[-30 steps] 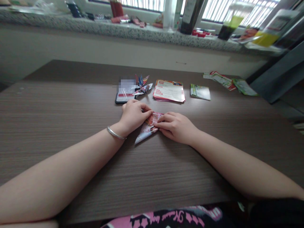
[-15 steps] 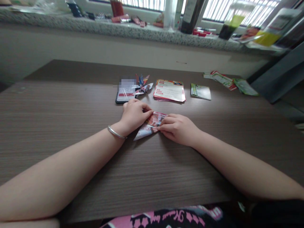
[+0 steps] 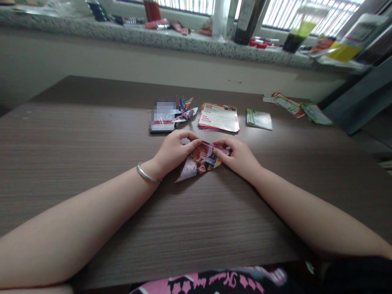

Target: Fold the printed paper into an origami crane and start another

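A printed, colourful sheet of folded paper is held just over the table, its pale pointed corner toward the lower left. My left hand pinches its upper left edge between thumb and fingers. At the upper right edge, my right hand grips the same paper with thumb on top. Beyond the hands stands a folded paper figure with pointed tips, beside a phone lying flat. To their right lies a stack of printed sheets.
A smaller stack of cards lies right of the sheets. Green and red paper strips sit at the table's far right. Bottles, a cup and small items line the granite windowsill behind the brown table.
My right hand has shifted right and up to the paper's upper right edge, uncovering more of its printed face. My left hand still pinches the upper left edge.
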`<control>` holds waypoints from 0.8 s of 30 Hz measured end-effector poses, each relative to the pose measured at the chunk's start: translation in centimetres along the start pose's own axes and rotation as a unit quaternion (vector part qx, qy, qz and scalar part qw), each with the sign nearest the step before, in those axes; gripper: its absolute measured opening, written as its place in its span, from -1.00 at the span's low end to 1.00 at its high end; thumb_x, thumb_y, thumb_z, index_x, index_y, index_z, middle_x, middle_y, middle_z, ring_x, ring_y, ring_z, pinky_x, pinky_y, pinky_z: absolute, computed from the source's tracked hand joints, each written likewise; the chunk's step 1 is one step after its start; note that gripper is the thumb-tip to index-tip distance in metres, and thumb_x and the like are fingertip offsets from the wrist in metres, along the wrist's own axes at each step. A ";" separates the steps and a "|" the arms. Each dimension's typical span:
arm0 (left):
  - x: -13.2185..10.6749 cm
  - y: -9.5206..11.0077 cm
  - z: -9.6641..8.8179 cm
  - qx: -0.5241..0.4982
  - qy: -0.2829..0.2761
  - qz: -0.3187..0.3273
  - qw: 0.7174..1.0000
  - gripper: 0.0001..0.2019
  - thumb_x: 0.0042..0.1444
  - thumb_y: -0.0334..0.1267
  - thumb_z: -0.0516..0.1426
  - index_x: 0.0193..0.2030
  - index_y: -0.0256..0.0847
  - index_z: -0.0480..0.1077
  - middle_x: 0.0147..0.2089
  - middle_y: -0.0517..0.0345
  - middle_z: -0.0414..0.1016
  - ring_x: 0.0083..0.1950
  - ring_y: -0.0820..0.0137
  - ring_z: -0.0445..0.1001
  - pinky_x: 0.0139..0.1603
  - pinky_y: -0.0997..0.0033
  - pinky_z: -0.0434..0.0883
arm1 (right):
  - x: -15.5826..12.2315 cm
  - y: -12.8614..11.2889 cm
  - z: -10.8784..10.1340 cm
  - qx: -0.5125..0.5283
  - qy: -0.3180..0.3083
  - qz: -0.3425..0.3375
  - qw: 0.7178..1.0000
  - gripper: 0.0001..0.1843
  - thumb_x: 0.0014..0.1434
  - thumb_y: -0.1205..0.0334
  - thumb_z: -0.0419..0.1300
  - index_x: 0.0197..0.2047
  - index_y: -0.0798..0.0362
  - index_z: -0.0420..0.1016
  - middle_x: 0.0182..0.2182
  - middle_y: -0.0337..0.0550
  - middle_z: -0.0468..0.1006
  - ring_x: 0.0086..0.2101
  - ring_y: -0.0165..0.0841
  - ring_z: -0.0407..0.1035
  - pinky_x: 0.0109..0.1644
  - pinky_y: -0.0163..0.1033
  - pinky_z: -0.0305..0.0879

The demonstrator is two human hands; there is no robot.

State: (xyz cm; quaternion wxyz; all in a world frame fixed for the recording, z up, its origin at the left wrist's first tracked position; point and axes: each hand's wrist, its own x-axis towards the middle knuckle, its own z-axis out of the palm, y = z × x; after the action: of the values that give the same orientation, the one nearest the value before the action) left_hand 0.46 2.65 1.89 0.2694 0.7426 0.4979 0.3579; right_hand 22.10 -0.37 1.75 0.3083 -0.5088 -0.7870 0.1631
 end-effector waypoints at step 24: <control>-0.4 0.5 0.2 -0.060 -0.057 -0.040 0.996 -0.72 0.09 -0.04 0.17 -0.31 -0.24 0.55 -0.37 0.16 0.58 -0.36 0.40 0.45 -0.35 0.47 0.35 | 0.6 0.8 0.4 0.109 -0.033 0.097 0.989 -0.83 0.14 0.16 0.22 -0.33 0.06 0.60 -0.43 -0.18 0.60 -0.44 -0.37 0.37 -0.35 -0.25 0.25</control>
State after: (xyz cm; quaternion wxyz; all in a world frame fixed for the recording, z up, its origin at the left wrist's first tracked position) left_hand 0.79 2.09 2.00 0.3560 0.7238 0.4884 0.3330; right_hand 22.24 0.52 1.14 0.3186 -0.5404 -0.7213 0.2935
